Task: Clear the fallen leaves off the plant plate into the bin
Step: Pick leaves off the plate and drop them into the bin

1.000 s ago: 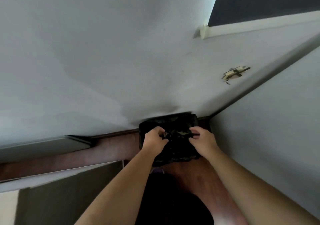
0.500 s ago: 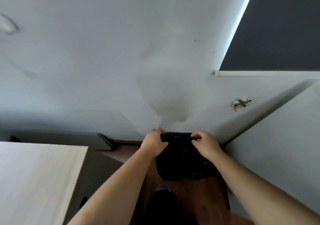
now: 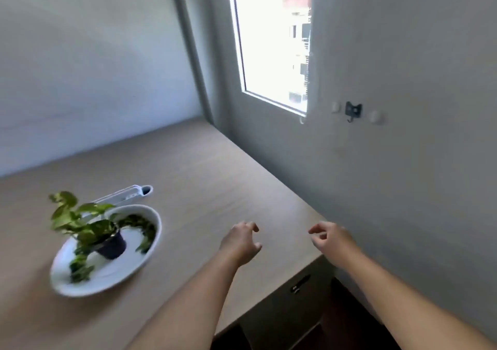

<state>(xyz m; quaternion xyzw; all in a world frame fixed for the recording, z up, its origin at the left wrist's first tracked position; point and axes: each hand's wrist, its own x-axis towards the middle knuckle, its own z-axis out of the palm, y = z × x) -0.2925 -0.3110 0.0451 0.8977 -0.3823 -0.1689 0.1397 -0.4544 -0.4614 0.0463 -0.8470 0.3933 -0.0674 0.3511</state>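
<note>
A white oval plate (image 3: 113,274) lies on the wooden table (image 3: 204,177) at the left. A small dark pot with a green plant (image 3: 111,244) stands on it, and loose green leaves (image 3: 142,228) lie scattered around the pot. My left hand (image 3: 242,242) hovers over the table to the right of the plate, fingers curled apart and empty. My right hand (image 3: 330,238) is raised near the table's right edge, fingers loosely apart and empty. The bin is out of view.
A white flat object (image 3: 123,195) lies on the table just behind the plate. A grey wall with a bright window (image 3: 271,43) and a dark hook (image 3: 352,110) runs along the table's right side. A dark gap with brown floor (image 3: 341,320) opens below the table edge.
My view swung up from the black bin on the floor to the table. Both hands left the bin's rim and now hang empty above the table.
</note>
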